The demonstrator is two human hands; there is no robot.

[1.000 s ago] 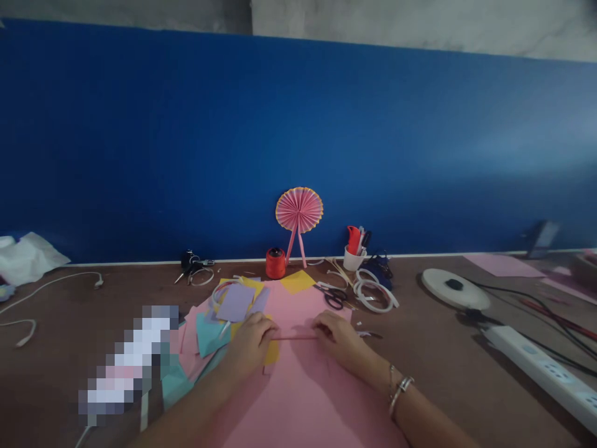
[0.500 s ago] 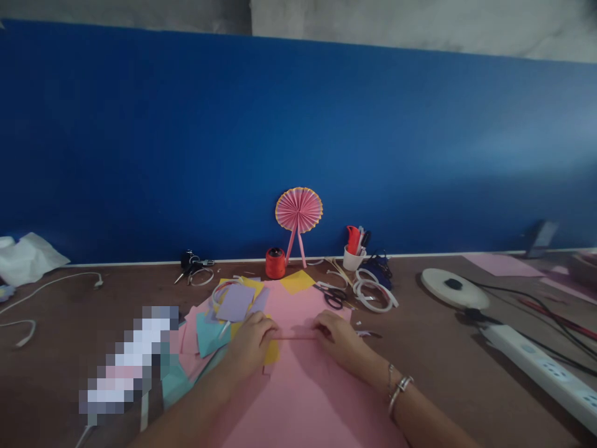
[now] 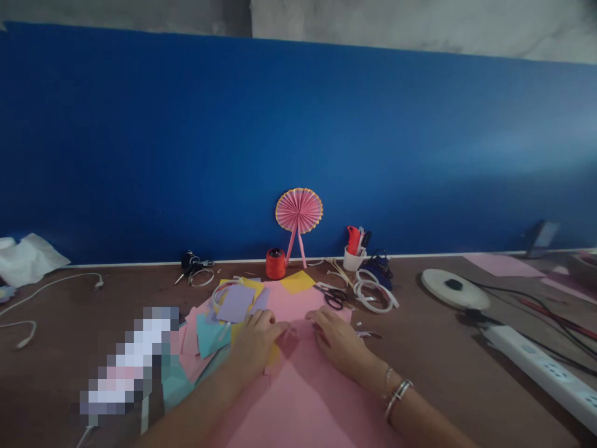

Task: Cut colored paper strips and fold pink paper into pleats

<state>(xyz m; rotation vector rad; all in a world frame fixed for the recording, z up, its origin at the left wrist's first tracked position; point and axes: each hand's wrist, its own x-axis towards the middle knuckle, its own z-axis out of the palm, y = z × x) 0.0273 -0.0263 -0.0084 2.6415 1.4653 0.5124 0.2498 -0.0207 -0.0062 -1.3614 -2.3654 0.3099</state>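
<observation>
A large sheet of pink paper point(image 3: 298, 410) lies on the table under both hands. Between the hands is a smaller piece of pink paper point(image 3: 297, 331), hard to separate from the sheet beneath. My left hand point(image 3: 258, 339) has its fingers curled and its thumb pointing right, at the left end of this piece. On the right end rest the bent fingers of my right hand point(image 3: 333, 336); a bracelet and bangle circle that wrist. Purple paper point(image 3: 237, 303), teal paper point(image 3: 212, 336) and yellow paper point(image 3: 298, 282) lie around. Black-handled scissors point(image 3: 334, 297) are beyond my right hand.
A pink pleated paper fan point(image 3: 299, 211) leans on the blue partition point(image 3: 186, 137). Near it stand a red container point(image 3: 275, 264) and a white cup point(image 3: 354, 258) of pens. Coiled white strips point(image 3: 373, 295) lie right of the scissors. A power strip point(image 3: 541, 367) and cables occupy the right.
The straight folded edge of pink paper stretched between my hands no longer shows as a line. My left thumb has extended to the right, and my right fingers have lifted and straightened slightly.
</observation>
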